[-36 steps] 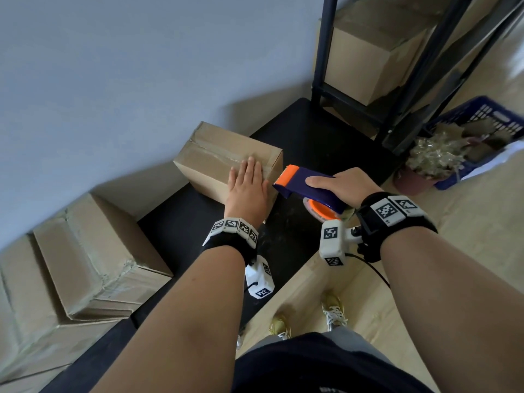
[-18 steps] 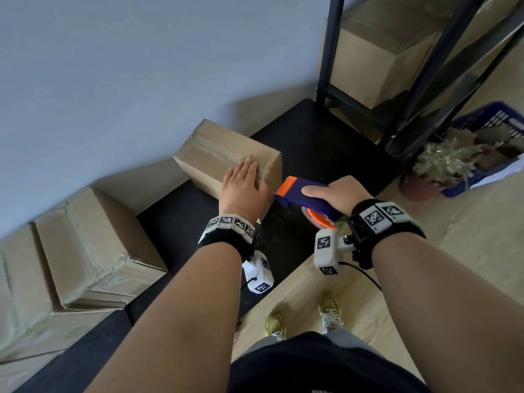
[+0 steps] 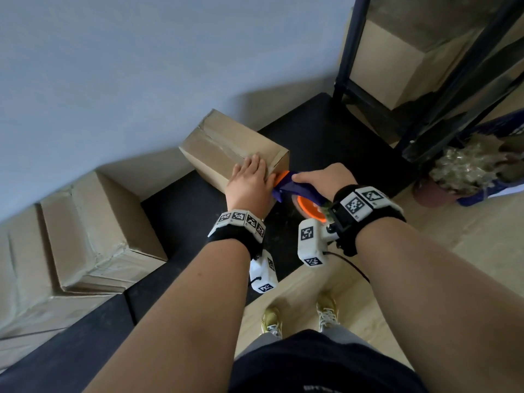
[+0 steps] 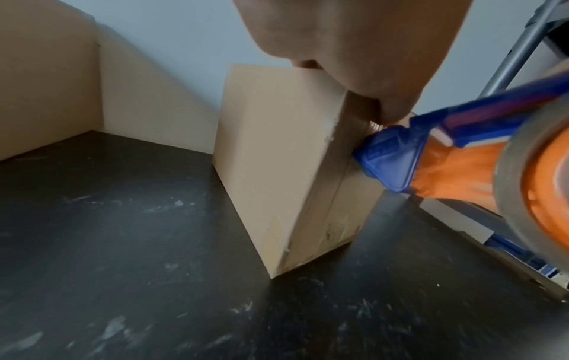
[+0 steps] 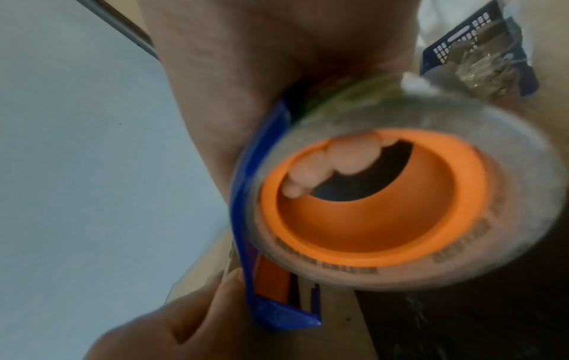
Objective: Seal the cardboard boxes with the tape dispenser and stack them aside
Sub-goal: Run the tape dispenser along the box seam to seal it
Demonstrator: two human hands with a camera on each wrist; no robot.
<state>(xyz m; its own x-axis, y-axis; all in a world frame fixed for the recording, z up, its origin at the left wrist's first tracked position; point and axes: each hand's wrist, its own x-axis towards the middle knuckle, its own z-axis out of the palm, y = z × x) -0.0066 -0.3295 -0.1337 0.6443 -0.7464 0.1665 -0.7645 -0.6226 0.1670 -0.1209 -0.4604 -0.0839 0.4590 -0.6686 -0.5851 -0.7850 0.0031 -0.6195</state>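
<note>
A small cardboard box (image 3: pixel 226 143) stands on the black table (image 3: pixel 181 211) by the wall, old tape along its top seam. My left hand (image 3: pixel 249 180) lies flat on the box's near top end, fingers straight. My right hand (image 3: pixel 320 177) grips the blue and orange tape dispenser (image 3: pixel 297 194), whose front end meets the box's near upper edge beside my left thumb. In the left wrist view the dispenser's blue nose (image 4: pixel 388 156) presses against the box (image 4: pixel 277 170). The right wrist view shows my fingertips (image 5: pixel 338 158) inside the orange core of the tape roll (image 5: pixel 385 202).
Larger cardboard boxes (image 3: pixel 93 236) are stacked at the table's left end. A black metal shelf frame (image 3: pixel 442 80) holding another box (image 3: pixel 402 52) stands at the right. A blue basket (image 3: pixel 496 163) with crumpled plastic sits on the wooden floor (image 3: pixel 467 236).
My right hand has brought the dispenser leftwards and forward until its nose reaches the box's near edge. My left hand stays flat on the box.
</note>
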